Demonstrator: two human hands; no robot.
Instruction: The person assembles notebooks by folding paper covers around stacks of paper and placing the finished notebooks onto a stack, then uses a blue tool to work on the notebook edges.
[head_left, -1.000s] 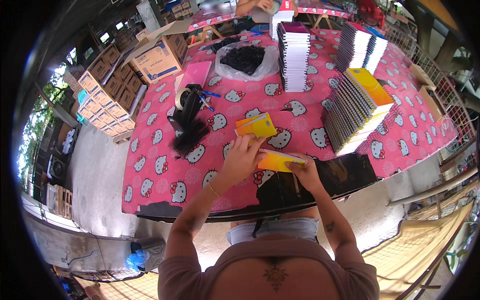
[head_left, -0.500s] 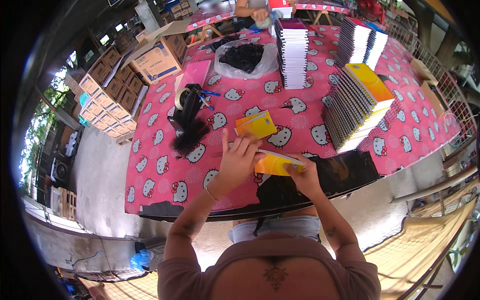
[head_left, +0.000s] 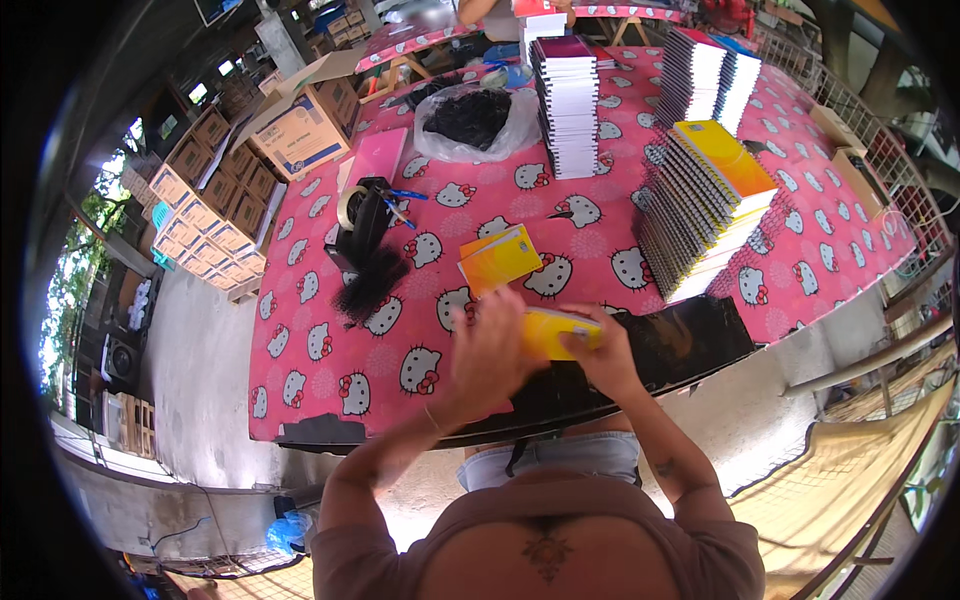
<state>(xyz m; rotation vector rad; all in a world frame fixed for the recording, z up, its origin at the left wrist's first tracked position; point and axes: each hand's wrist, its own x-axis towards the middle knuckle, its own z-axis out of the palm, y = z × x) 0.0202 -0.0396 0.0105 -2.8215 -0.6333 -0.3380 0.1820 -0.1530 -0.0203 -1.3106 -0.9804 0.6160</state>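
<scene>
A small yellow notebook (head_left: 546, 336) with a white edge along its top is held at its right end by my right hand (head_left: 604, 360), the thumb lying across its cover. My left hand (head_left: 490, 348) is at the notebook's left end, its fingers smeared by motion, so whether it grips is not clear. Just beyond my left hand, a couple of yellow-orange booklets (head_left: 500, 258) lie overlapping on the table. Both hands are above the near edge of the table, over a black patch (head_left: 690, 345) where the pink cover stops.
Spiral notebooks with yellow covers (head_left: 728, 165) stand stacked at right. Tall notebook stacks (head_left: 568, 110) rise behind. A plastic bag of black material (head_left: 470, 120), a tape dispenser (head_left: 365, 225) and black netting (head_left: 370, 285) lie left on the pink table (head_left: 330, 370). Cardboard boxes (head_left: 300, 130) stand beyond.
My left hand has come nearer and lower, now blurred by motion. The notebook has tilted in my right hand. My view has shifted slightly. The co-worker's hand at the far table has moved back.
</scene>
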